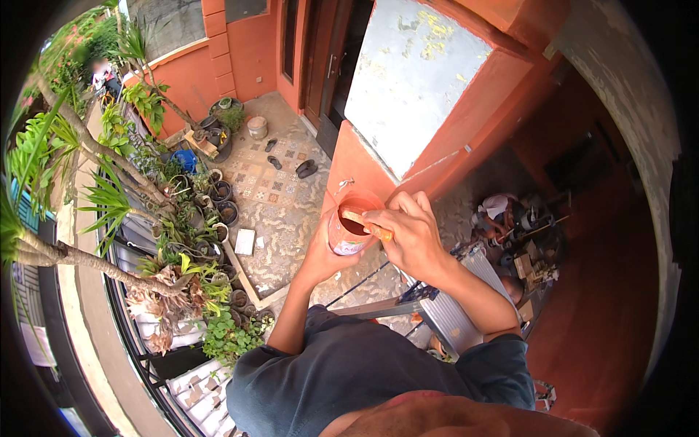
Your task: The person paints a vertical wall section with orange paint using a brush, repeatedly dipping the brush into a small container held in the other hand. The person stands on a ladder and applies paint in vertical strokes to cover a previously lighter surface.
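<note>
My left hand [318, 257] is wrapped around a plastic cup [345, 240] smeared with orange paint, with a printed label low on its side. Dark orange paint shows inside. Pinched in my right hand [412, 237] is a paintbrush [379, 230] with an orange-stained handle. Its head lies over the cup's mouth, at or just inside the rim; whether the bristles touch the paint I cannot tell. Just beyond the cup rises an orange pillar [357, 155] with a white panel [409, 93], whose surface has yellowish patches.
An aluminium ladder [450, 322] stands close by my right side. Potted plants [226, 213] line the left, with slanting trunks [120, 273] above them. Sandals [306, 169] and a paint bucket [257, 128] are on the tiled floor far below. A person [499, 210] crouches at lower right among cluttered things.
</note>
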`<state>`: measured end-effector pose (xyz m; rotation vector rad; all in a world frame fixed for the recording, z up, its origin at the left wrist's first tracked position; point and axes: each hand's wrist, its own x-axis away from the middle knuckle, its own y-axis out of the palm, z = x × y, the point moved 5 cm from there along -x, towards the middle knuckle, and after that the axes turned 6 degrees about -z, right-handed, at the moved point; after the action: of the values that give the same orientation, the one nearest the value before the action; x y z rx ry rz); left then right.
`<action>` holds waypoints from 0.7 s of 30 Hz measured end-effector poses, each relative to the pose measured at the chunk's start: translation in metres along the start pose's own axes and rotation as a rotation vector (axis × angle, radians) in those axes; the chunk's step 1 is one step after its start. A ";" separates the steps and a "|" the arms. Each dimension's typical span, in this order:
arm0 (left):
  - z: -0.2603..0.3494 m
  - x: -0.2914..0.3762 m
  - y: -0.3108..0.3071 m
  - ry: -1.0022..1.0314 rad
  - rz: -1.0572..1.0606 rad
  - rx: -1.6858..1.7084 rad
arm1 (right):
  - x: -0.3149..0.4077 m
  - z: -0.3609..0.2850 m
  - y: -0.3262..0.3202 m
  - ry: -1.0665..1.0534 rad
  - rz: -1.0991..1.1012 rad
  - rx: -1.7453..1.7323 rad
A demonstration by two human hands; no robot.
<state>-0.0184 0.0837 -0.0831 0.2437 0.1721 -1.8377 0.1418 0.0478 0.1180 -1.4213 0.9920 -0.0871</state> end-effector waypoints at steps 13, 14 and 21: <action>0.007 -0.005 0.002 -0.009 -0.038 -0.007 | 0.003 0.005 -0.002 0.054 -0.024 0.016; 0.006 -0.004 0.002 -0.007 -0.042 -0.014 | 0.002 0.006 -0.003 0.089 -0.032 -0.016; 0.006 -0.003 0.000 -0.021 -0.044 -0.037 | -0.001 0.023 -0.010 0.311 -0.062 -0.258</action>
<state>-0.0179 0.0844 -0.0763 0.1963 0.1974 -1.8779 0.1599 0.0636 0.1232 -1.7097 1.2473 -0.2388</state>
